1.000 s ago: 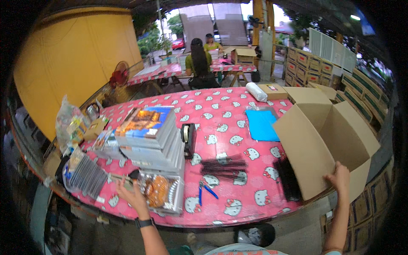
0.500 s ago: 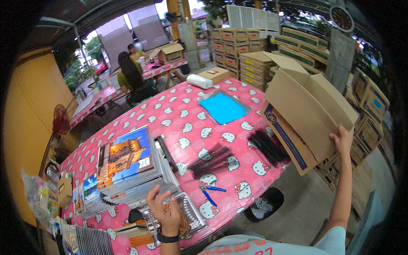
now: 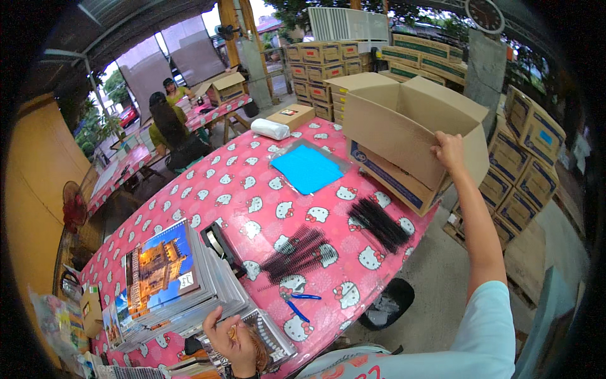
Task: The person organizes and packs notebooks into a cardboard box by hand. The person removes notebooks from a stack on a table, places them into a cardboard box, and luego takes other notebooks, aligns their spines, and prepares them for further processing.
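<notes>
My right hand (image 3: 449, 151) is closed on the near flap of an opened cardboard box (image 3: 379, 126), which stands at the table's right edge with its flaps spread. My left hand (image 3: 230, 344) has its fingers apart and slightly curled, holding nothing, above a spiral-bound booklet (image 3: 274, 338). Beside it rises a stack of spiral-bound calendars (image 3: 158, 265) with a castle picture on top. A black tape dispenser (image 3: 221, 249) lies against the stack. To the right are blue-handled pliers (image 3: 295, 306) and two bunches of black binding coils (image 3: 290, 256), one nearer the box.
A blue sheet in clear plastic (image 3: 307, 167), a white roll (image 3: 270, 129) and a flat carton (image 3: 290, 115) lie farther back on the pink tablecloth. A black bin (image 3: 391, 306) stands below the right edge. Stacked cartons (image 3: 517, 164) fill the right; two people sit at another table.
My right hand has moved the box leftward onto the table, where it stands less tilted. The view has turned slightly right. My left hand stays over the booklet, fingers still apart.
</notes>
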The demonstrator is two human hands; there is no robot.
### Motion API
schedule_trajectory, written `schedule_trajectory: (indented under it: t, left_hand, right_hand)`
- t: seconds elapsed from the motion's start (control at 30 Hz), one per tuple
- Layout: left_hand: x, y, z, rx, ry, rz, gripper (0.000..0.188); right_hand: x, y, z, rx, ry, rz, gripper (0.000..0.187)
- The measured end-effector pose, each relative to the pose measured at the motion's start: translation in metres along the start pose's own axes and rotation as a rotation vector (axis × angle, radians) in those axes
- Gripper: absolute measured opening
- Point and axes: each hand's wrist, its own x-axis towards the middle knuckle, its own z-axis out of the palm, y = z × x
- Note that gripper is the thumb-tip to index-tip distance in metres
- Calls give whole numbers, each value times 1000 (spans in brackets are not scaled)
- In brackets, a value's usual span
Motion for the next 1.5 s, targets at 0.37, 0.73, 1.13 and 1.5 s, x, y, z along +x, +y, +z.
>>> schedule_trajectory:
  t: [0.37, 0.73, 1.13, 1.5]
  left_hand:
    - [-20, 16, -3, 265, 98, -84, 13]
    - [-51, -1, -69, 395, 215, -231, 16]
    - [-79, -125, -186, 237, 239, -256, 29]
    - [-204, -265, -288, 265, 367, -843, 26]
  right_hand:
    - [133, -155, 146, 63, -8, -15, 45]
    - [46, -261, 120, 1099, -197, -154, 40]
    - [-324, -328, -3, 1392, -2178, -1084, 42]
    - [-476, -569, 82, 728, -1472, -809, 41]
